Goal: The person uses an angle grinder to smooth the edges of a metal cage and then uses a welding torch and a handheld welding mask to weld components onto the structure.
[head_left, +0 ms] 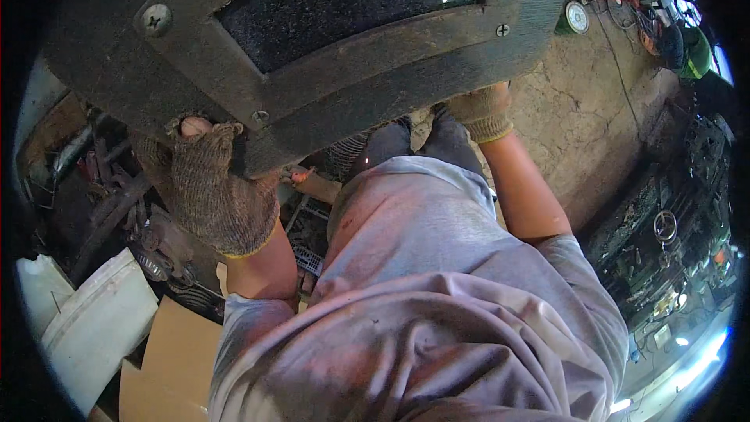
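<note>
A dark welding shield (367, 82) with a framed, dusty viewing window (351, 8) fills the upper part of the view. My left hand (215, 187), in a worn brown knitted glove with a bare thumb tip, grips its lower left edge, the thumb lapped over the front. On the far side of the shield's lower right edge is my right hand (483, 116), gloved the same way with a yellow cuff. The shield hides its fingers and whatever they may hold.
Scrap metal (117, 195) lies heaped at left, above white curved panels (101, 316) and a cardboard sheet (172, 363). Cluttered dark metal parts (664, 242) line the right side. A round tin (576, 18) and cables sit on the cracked floor (578, 101) at upper right.
</note>
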{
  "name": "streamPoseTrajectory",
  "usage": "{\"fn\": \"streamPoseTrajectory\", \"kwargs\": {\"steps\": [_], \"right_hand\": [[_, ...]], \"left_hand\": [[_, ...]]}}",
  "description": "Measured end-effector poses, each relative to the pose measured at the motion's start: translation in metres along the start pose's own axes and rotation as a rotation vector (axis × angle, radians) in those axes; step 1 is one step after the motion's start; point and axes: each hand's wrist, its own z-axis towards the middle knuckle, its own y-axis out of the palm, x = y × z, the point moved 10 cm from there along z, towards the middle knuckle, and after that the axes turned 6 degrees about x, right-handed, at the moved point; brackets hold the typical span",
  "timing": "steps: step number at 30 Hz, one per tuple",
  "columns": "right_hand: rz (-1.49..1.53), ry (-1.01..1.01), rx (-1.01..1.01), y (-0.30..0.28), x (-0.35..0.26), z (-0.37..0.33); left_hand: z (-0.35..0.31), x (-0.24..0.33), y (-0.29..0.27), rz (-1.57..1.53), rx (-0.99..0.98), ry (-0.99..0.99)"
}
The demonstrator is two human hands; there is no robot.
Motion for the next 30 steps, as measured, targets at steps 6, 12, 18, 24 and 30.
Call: {"fn": "streamPoseTrajectory", "kwargs": {"steps": [6, 12, 18, 24, 30], "right_hand": [[-0.007, 0.006, -0.042, 0.001, -0.001, -0.001], [0.172, -0.048, -0.003, 0.001, -0.005, -0.002], [0.792, 0.559, -0.234, 0.029, 0.032, -0.028], [0.342, 0.114, 0.016, 0.005, 0.009, -0.002], [0.969, 0.755, -0.238, 0.030, 0.034, -0.027]], "left_hand": [[0.007, 0.001, 0.000, 0.046, 0.003, 0.093], [-0.006, -0.008, -0.003, 0.046, 0.013, 0.014], [-0.002, -0.002, -0.005, 0.270, -0.084, 0.018], [0.003, -0.005, -0.015, 0.159, -0.014, 0.063], [0.021, -0.001, -0.008, 0.091, 0.003, 0.047]]}}
